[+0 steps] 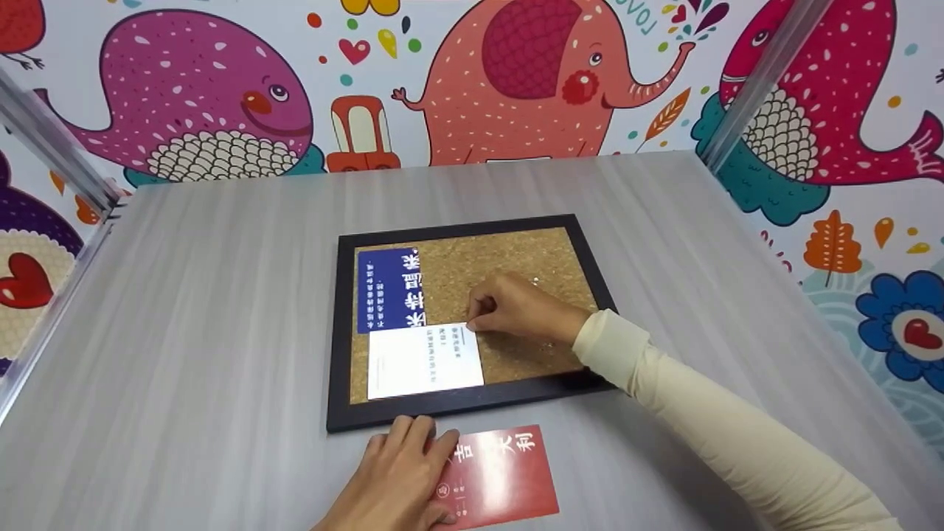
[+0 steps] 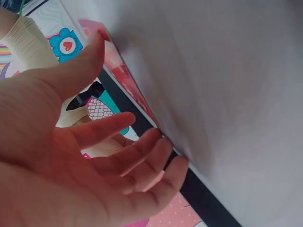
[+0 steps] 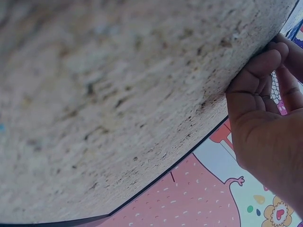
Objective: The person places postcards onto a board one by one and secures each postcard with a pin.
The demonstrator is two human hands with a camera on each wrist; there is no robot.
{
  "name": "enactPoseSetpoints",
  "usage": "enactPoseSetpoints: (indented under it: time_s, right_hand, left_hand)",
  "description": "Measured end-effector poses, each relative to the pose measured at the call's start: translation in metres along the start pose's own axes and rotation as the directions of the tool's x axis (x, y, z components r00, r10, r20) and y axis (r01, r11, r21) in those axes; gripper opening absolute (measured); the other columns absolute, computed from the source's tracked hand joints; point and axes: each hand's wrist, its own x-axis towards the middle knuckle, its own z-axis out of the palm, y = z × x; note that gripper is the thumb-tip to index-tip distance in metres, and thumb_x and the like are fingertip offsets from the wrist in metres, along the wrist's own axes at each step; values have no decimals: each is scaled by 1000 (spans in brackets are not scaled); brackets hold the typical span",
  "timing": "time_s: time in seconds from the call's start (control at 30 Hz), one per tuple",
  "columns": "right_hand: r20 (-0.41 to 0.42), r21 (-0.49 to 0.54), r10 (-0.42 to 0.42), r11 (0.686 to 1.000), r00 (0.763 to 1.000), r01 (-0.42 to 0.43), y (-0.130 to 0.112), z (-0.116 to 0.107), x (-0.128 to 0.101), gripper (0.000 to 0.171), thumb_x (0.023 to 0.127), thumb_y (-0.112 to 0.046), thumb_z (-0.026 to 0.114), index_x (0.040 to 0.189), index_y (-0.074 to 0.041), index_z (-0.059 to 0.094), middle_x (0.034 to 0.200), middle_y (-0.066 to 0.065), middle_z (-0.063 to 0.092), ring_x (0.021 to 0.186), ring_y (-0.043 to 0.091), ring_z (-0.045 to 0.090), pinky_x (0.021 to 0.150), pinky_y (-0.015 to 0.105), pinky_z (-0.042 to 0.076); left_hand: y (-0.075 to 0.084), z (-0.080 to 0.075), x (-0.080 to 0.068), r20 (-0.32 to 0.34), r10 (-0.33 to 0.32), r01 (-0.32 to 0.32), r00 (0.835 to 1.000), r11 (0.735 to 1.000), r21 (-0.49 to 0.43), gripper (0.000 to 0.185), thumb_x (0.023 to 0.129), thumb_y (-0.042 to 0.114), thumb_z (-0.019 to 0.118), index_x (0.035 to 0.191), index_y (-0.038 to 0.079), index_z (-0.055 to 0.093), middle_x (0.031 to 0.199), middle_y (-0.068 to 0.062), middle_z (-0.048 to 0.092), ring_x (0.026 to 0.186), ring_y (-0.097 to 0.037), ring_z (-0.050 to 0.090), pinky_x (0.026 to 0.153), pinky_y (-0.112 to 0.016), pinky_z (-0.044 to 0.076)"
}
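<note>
Hand positions, nearest first. Left hand (image 1: 394, 483) lies flat with straight, relaxed fingers (image 1: 413, 435); palm on the left end of a red card (image 1: 501, 476), fingertips touching the near edge of the frame (image 1: 339, 332). It grips nothing. Left wrist view confirms the fingers (image 2: 142, 161) loosely extended, tips against the dark frame edge.

Red card lies on the table (image 1: 206, 295), just right of the left fingers and just short of the frame. White characters printed on it; 吉 and 利 legible, small print beside the palm too fine to read.

Frame is black and holds a cork board (image 1: 509, 265). On the cork: a white card (image 1: 424, 361) at the near left, beyond the left fingertips, with small dark text that cannot be read; touching its far edge, a blue card (image 1: 387, 289) with large white characters turned sideways, not legible with certainty.

Right hand (image 1: 516, 306) rests on the cork, fingers curled, thumb and forefinger (image 1: 479, 313) pinched together at the far right corner of the white card. Whatever sits between the tips is too small to make out. Right wrist view: fingers (image 3: 258, 75) bunched against the cork.

Wall (image 1: 516, 74) beyond the fingers shows cartoon whales and an elephant.
</note>
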Motion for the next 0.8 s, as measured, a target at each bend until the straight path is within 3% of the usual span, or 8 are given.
enactPoseSetpoints:
  time_s: [0.33, 0.53, 0.8]
  right_hand:
    - [-3, -9, -9, 1000, 1000, 9, -1, 0, -1, 6, 97, -5, 84, 92, -9, 82, 86, -1, 76, 75, 7, 60, 67, 24, 50]
    - [-2, -1, 2, 1000, 1000, -2, -1, 0, -1, 6, 97, -4, 84, 92, -9, 82, 86, -2, 75, 76, 8, 60, 67, 24, 50]
    - [-9, -9, -4, 1000, 1000, 4, -1, 1, -1, 8, 97, -5, 84, 91, -10, 82, 86, -2, 76, 76, 7, 59, 68, 24, 49]
  left_hand:
    - [-3, 0, 2, 3, 7, -7, 1000, 1000, 0, 73, 77, 48, 99, 131, 8, 70, 102, -3, 51, 99, -21, 44, 73, -35, 38]
    - [-2, 1, 1, -35, -43, 45, 998, 998, 35, 75, 68, 53, 102, 108, 2, 66, 93, -2, 44, 91, -21, 40, 70, -36, 34]
    - [-2, 2, 0, -16, -97, 96, 995, 995, -11, 79, 61, 52, 104, 103, 3, 58, 95, -2, 39, 91, -22, 38, 70, -37, 33]
